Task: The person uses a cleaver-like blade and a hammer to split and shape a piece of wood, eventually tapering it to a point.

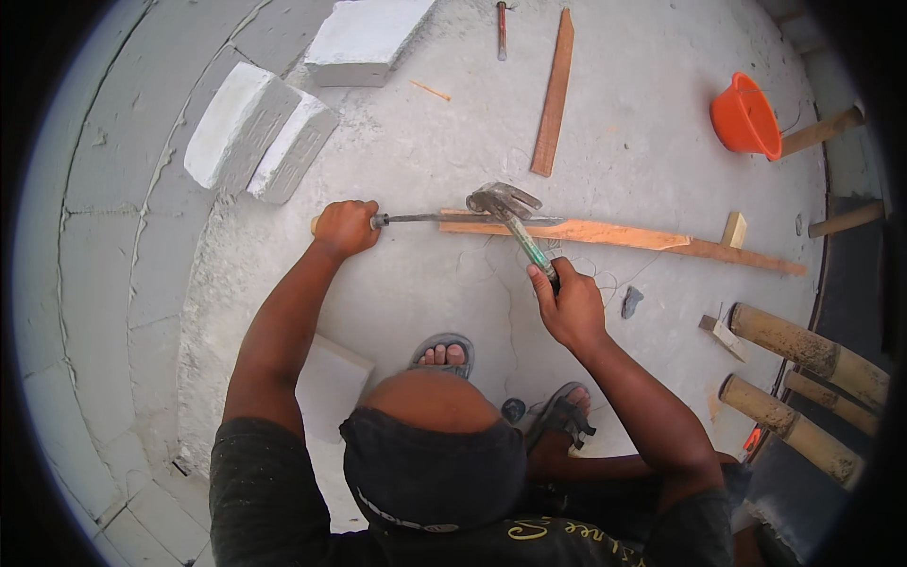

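Note:
My left hand (347, 228) is closed round the pale handle of a bladed tool. Its thin grey shank (411, 218) runs right to a dark metal blade (543, 222) lying along a long wooden strip (624, 234); I cannot tell whether it is a trowel. In my right hand (573, 304) is a claw hammer (525, 236) with a green handle and black grip. The hammer's worn head is over the blade and the strip's left part; whether it touches cannot be seen. The strip lies crosswise on the concrete, its upper side freshly cut and lighter.
White-topped grey blocks (241, 128) lie at far left. A second wooden strip (554, 94) and a red-handled tool (502, 30) lie beyond. An orange basin (746, 115) stands at far right. Bamboo poles (808, 354), a small wood block (734, 230) and a stone (632, 301) are on the right.

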The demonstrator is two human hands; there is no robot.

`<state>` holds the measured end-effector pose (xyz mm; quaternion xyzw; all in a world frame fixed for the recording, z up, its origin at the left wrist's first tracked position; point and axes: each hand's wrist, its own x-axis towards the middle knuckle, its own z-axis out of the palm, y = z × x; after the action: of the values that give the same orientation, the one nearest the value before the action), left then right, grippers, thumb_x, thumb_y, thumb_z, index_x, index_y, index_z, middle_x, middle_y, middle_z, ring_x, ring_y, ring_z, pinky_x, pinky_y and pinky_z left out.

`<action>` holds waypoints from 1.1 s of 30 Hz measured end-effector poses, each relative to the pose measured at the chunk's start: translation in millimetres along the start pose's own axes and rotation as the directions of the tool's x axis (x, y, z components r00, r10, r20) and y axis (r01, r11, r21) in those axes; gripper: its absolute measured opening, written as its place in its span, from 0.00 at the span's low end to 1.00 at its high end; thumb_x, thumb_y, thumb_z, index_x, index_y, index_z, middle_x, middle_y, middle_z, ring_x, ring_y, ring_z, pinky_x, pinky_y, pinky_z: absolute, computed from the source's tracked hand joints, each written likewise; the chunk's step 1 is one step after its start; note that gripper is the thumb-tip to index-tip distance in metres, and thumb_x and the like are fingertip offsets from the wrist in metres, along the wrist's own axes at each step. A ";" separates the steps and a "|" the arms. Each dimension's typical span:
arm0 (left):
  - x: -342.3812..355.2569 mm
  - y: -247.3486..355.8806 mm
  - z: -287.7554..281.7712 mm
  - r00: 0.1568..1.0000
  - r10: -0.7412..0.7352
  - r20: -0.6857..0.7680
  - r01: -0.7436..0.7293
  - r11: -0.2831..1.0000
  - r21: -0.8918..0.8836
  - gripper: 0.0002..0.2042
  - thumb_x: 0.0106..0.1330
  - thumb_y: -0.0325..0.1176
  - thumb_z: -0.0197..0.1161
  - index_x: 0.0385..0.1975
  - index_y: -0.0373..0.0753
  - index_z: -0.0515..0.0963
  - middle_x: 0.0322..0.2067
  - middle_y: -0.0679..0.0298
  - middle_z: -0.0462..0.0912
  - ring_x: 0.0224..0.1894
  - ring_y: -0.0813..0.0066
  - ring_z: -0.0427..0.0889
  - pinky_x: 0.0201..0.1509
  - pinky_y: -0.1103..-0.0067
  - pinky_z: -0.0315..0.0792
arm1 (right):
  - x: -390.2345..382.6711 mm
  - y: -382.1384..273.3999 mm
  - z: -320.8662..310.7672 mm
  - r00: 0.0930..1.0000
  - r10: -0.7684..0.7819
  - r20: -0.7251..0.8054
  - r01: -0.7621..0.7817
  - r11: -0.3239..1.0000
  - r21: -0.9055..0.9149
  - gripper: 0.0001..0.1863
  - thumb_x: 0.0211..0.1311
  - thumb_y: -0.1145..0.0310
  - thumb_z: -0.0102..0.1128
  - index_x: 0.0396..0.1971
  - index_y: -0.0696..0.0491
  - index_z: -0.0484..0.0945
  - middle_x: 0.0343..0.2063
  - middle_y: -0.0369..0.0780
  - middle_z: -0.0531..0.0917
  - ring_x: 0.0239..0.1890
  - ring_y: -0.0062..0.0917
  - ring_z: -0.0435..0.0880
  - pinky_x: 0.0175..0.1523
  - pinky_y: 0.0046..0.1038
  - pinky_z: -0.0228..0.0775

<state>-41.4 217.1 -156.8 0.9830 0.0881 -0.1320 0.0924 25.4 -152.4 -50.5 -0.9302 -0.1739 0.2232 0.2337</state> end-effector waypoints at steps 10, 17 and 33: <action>-8.1 -6.5 11.7 0.999 -0.020 -0.031 0.020 1.000 0.009 0.08 0.56 0.36 0.64 0.31 0.39 0.79 0.30 0.52 0.85 0.35 0.50 0.85 0.41 0.60 0.79 | -17.8 -28.3 -17.3 0.891 -0.243 -0.383 0.289 0.955 0.067 0.16 0.70 0.58 0.61 0.33 0.56 0.72 0.21 0.49 0.81 0.22 0.47 0.83 0.27 0.42 0.73; -3.5 -3.8 7.7 1.000 -0.023 -0.005 0.023 0.999 0.022 0.07 0.55 0.34 0.63 0.30 0.39 0.79 0.28 0.51 0.85 0.34 0.49 0.85 0.40 0.59 0.79 | -17.6 -29.4 -13.4 0.983 -0.180 -0.045 0.170 0.971 -0.169 0.15 0.71 0.60 0.59 0.32 0.55 0.69 0.21 0.48 0.80 0.23 0.48 0.83 0.27 0.44 0.73; -3.1 -9.8 5.0 1.000 0.001 0.017 -0.002 1.000 0.022 0.06 0.57 0.34 0.61 0.30 0.39 0.80 0.28 0.52 0.85 0.34 0.50 0.86 0.41 0.60 0.79 | -16.0 -46.2 -15.3 0.999 0.031 -0.036 -0.035 0.993 -0.110 0.16 0.73 0.59 0.56 0.34 0.57 0.69 0.20 0.53 0.81 0.25 0.54 0.82 0.29 0.48 0.72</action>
<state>-47.5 225.1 -162.2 0.9829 0.0851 -0.1413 0.0822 9.5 -126.4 -9.4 -0.9481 -0.1666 0.2012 0.1812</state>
